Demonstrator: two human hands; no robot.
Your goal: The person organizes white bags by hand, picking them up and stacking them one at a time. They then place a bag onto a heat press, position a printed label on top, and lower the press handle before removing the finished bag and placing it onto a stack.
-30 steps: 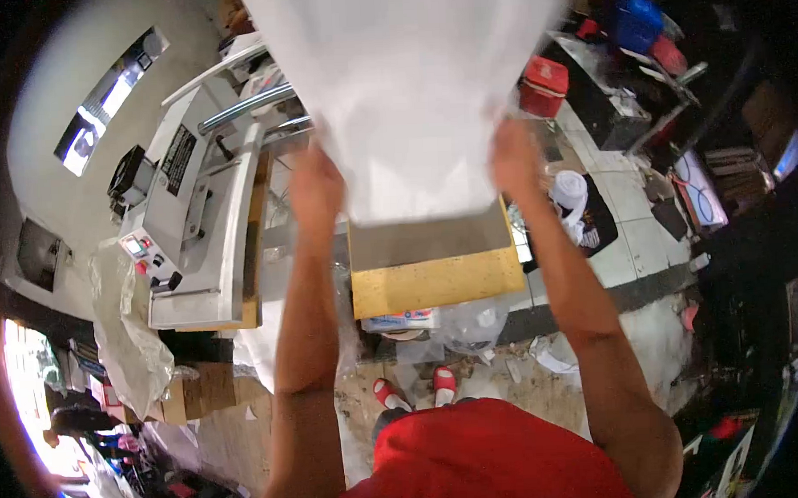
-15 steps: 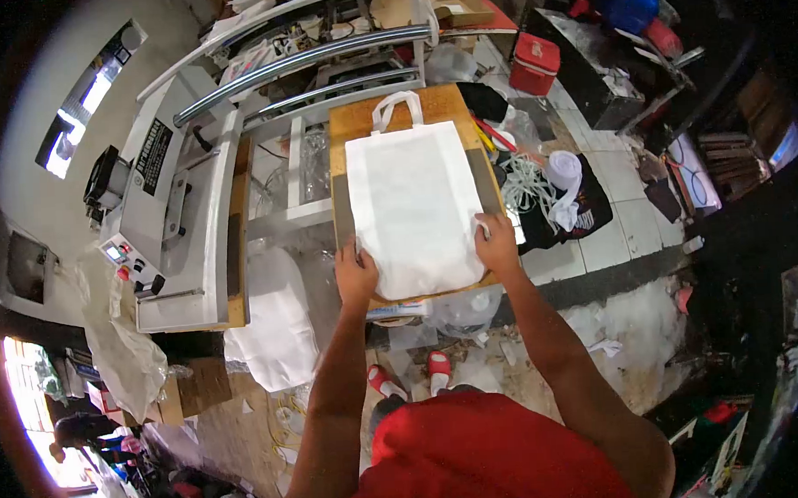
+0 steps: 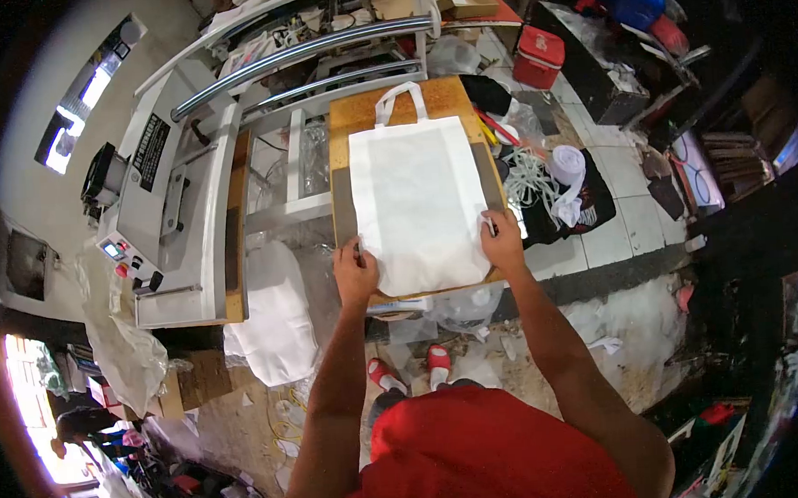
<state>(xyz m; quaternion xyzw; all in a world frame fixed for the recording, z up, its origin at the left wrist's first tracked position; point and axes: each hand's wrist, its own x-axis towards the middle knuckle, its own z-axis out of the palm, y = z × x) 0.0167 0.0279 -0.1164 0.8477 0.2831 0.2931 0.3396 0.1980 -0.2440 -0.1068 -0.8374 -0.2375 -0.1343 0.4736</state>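
A white tote bag [image 3: 420, 203] lies spread on a wooden board with a grey pad [image 3: 348, 111], its handle loop at the far end. My left hand [image 3: 356, 270] is closed on the bag's near left edge. At the near right edge, my right hand [image 3: 503, 240] pinches the fabric between thumb and fingers. The bag's near edge reaches the front of the board.
To the left stands a heat press machine [image 3: 161, 215] with metal rails [image 3: 310, 57]. White bags [image 3: 277, 317] hang beside it. A white roll [image 3: 567, 166], tangled strips [image 3: 528, 179] and black cloth [image 3: 597, 200] lie right of the board. Beyond is a red cooler [image 3: 538, 57].
The tote bag has shifted slightly to the right and away on the board, with both hands still on its edges. The right hand has moved slightly right.
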